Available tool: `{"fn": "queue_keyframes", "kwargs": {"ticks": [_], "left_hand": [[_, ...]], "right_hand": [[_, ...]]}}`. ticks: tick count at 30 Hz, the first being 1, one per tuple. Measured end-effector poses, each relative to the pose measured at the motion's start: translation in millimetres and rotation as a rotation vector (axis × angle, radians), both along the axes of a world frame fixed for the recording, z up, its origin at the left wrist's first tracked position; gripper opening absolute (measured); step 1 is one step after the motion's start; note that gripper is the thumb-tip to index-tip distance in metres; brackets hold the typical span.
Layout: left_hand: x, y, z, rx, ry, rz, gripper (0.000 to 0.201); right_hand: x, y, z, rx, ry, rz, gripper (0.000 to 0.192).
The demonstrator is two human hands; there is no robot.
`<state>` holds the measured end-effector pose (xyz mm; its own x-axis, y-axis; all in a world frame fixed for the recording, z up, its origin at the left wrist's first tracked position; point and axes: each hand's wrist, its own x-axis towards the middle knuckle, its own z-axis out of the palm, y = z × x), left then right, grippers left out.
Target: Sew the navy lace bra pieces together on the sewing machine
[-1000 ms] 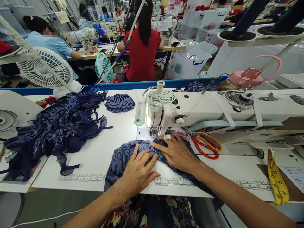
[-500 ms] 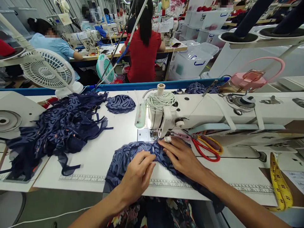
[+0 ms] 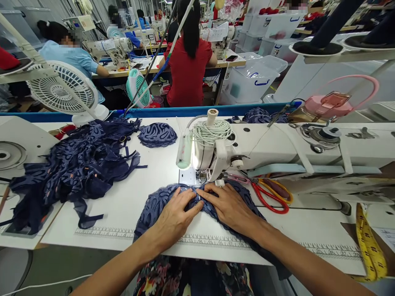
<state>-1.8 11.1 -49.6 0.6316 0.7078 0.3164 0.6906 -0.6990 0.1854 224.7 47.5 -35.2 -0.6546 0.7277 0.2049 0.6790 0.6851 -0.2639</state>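
A navy lace bra [image 3: 156, 204] lies across the table, its upper edge just below the needle area of a white sewing machine [image 3: 212, 158]. My left hand [image 3: 175, 218] rests on its middle part, fingers stretched forward and flat, thumb apart. Beside it, my right hand [image 3: 230, 205] presses on the same part, fingers extended and their tips near the left fingertips. The two hands almost meet. Neither hand is closed round the cloth. Part of the bra is hidden under my right hand and forearm, and a dark strip of it hangs over the table's front edge.
A pile of navy lace pieces [image 3: 83, 164] lies left, with a single lace cup [image 3: 158, 135] behind. Red-handled scissors [image 3: 271, 201] lie under the machine arm. A yellow tape measure [image 3: 368, 246] hangs at right. A white fan [image 3: 63, 88] and co-workers are beyond.
My left hand has uncurled from a pinched pose and now lies flatter on the bra, further forward. My right fingers have drawn slightly back and left from the machine.
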Motion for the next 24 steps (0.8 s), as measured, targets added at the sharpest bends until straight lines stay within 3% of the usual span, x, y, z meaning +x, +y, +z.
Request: {"fn": "queue_keyframes", "kwargs": {"ticks": [7,13,19,24], "left_hand": [[-11,7,11.7,-0.084,0.108,-0.019,0.040],[-12,0,13.1,-0.114,0.142,0.007,0.048],[-16,-1,15.8,-0.153,0.112,-0.003,0.051],[-8,1,23.9,-0.142,0.019,-0.012,0.048]], "right_hand": [[1,3,-3.0,0.065,-0.177,-0.054,0.074],[1,2,0.4,-0.002,-0.151,-0.090,0.077],[11,4,5.3,-0.095,0.013,-0.062,0.065],[5,-5,8.5,-0.031,0.187,-0.080,0.043]]}}
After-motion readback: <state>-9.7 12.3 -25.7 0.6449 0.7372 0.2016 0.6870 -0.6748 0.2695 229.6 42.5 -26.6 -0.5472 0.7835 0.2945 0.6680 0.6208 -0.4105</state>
